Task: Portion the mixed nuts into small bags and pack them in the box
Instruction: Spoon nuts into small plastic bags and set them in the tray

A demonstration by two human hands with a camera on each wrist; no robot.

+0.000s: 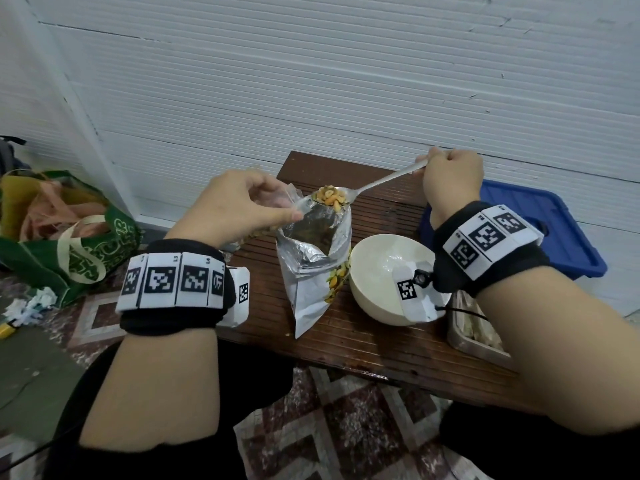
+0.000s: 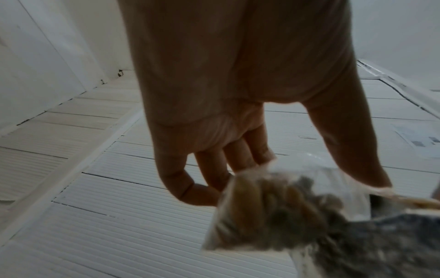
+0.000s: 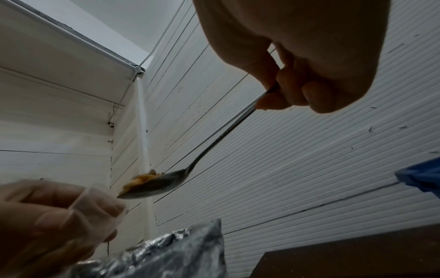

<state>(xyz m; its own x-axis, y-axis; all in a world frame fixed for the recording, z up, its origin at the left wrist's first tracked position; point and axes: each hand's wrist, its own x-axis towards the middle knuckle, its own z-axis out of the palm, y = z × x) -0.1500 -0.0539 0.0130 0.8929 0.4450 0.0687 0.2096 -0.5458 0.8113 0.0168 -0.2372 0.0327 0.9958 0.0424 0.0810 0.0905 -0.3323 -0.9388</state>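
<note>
A silver foil nut pouch (image 1: 311, 271) stands open on the brown slatted table (image 1: 381, 341). My right hand (image 1: 450, 178) grips the handle of a metal spoon (image 1: 381, 181) heaped with nuts (image 1: 330, 195), held just above the pouch's mouth. In the right wrist view the spoon (image 3: 166, 180) hovers over the foil pouch (image 3: 166, 254). My left hand (image 1: 239, 209) pinches a small clear plastic bag (image 1: 280, 199) by its top, right beside the spoon's bowl. The left wrist view shows that small bag (image 2: 285, 203) blurred, with some nuts inside.
An empty cream bowl (image 1: 388, 271) sits right of the pouch. A blue plastic lid or bin (image 1: 540, 233) lies at the table's far right, a grey tray (image 1: 478, 334) at the near right. A green shopping bag (image 1: 69, 237) sits on the floor at left. A white panelled wall stands behind.
</note>
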